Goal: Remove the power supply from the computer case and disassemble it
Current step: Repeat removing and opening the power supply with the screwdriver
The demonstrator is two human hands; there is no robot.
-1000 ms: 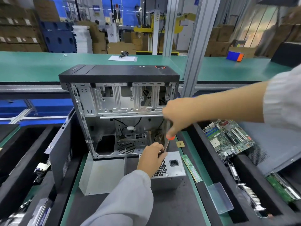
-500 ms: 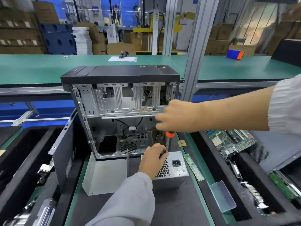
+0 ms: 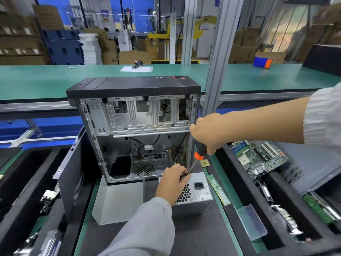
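The open computer case [image 3: 136,130] stands upright on the dark mat at the middle of the view, its black front panel on top and its bare metal frame facing the camera. The power supply [image 3: 198,191] is out of the case and lies on the mat just in front of it, at about 5 o'clock from the case's lower edge, with its honeycomb vent and power socket turned up. The left hand [image 3: 171,183] rests on the far left corner of the power supply, fingers curled and pinching something small and dark at its top edge; what that is cannot be made out. The right hand [image 3: 208,132] comes in from 3 o'clock and grips the black and orange handle of a screwdriver [image 3: 199,154], whose shaft slants down toward 7 o'clock so that its tip meets the left hand's fingertips. A bent grey metal sheet [image 3: 118,202] lies flat at 9 o'clock from the power supply. A green memory stick [image 3: 218,190] lies just beside the power supply at 3 o'clock, and a small gold chip [image 3: 205,163] sits at its 12 o'clock. A circuit board [image 3: 258,157] lies in the tray on the right.
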